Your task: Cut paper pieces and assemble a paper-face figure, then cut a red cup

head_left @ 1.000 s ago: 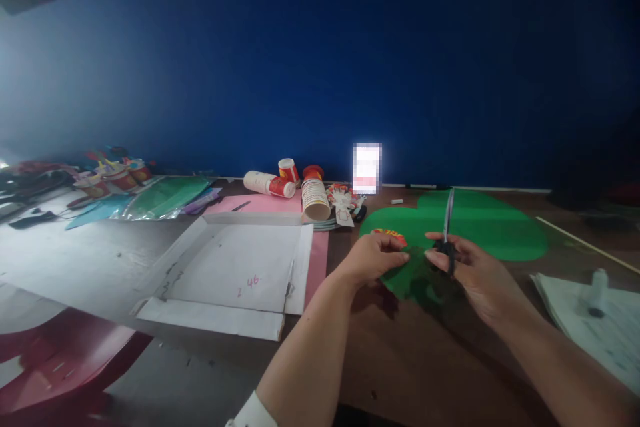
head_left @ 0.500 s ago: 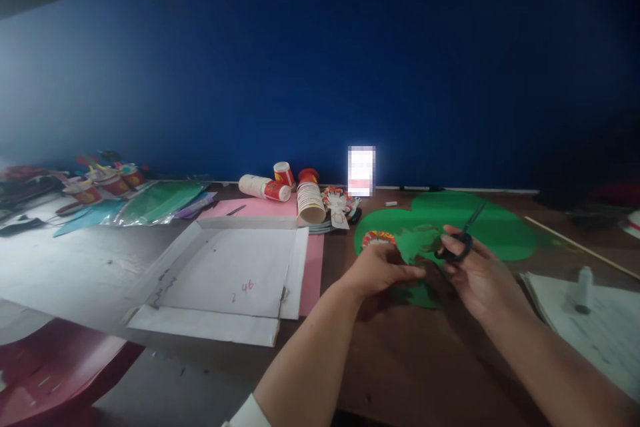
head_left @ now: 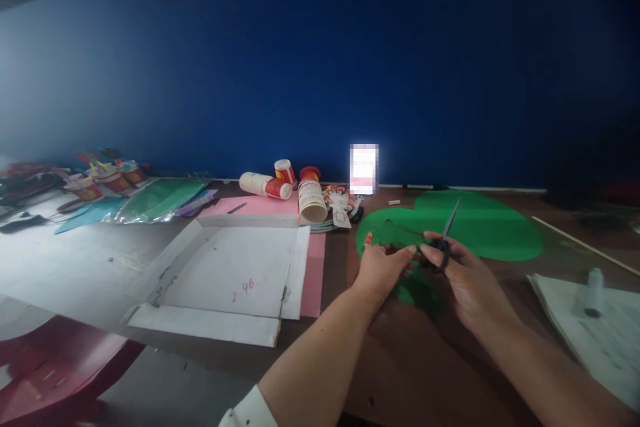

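My left hand (head_left: 383,273) pinches a cut piece of green paper (head_left: 395,233), thumb on top. A bit of a red and yellow patterned item (head_left: 369,238) shows beside its fingers, mostly hidden. Black-handled scissors (head_left: 440,255) are in my right hand (head_left: 467,280), with the blades pointing up and away from me. My right thumb and forefinger also reach to the edge of the green paper, close to my left thumb. Beneath and behind both hands lies a large green sheet with rounded edges (head_left: 490,230).
A shallow white cardboard tray (head_left: 293,310) lies left, over pink paper (head_left: 314,280). Behind are stacked paper cups (head_left: 313,203) and a white paper cutout (head_left: 340,203). At right lie papers (head_left: 555,307), a glue bottle (head_left: 594,290) and a thin stick (head_left: 585,243).
My right hand has moved left, closer to my left hand, and the scissors have tilted more upright. The green piece now sits lower and flatter, and the patterned item is more covered.
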Motion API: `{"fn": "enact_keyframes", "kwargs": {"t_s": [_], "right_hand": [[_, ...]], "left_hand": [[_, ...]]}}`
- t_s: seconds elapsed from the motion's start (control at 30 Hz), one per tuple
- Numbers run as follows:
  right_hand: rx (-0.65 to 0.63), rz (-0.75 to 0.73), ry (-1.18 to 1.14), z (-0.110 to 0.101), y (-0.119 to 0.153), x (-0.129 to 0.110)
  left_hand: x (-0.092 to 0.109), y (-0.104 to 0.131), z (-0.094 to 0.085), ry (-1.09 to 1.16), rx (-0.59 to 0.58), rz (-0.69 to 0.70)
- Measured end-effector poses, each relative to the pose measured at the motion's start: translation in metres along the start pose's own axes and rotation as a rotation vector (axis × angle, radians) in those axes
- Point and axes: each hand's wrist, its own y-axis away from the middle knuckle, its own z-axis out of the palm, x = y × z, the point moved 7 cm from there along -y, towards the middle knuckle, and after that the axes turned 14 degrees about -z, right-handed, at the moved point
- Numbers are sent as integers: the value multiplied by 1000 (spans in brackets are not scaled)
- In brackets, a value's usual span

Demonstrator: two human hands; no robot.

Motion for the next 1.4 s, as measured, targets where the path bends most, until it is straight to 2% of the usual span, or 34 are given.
{"fn": "enact_keyframes", "kwargs": {"t_s": [0.1,0.27,0.37,0.57,0.9,1.4], "right_hand": [[-51,23,7,4,2,1],[-160,70,31,12,9,-2],[-220,86,60,14,13,-3],[-299,103,163,13,16,2],[-399,46,199,13,18,3],[-501,29,295,10,17,-2]], "left_hand": [[-4,-5,-5,31,10,8],[-8,-16,-9,292,-85,-13],[-4,-17,-12,342,-113,-3],[0,-14,-17,320,-113,-29],[5,-15,-26,237,-30,17],[18,-2,-22,153,-114,6]]}}
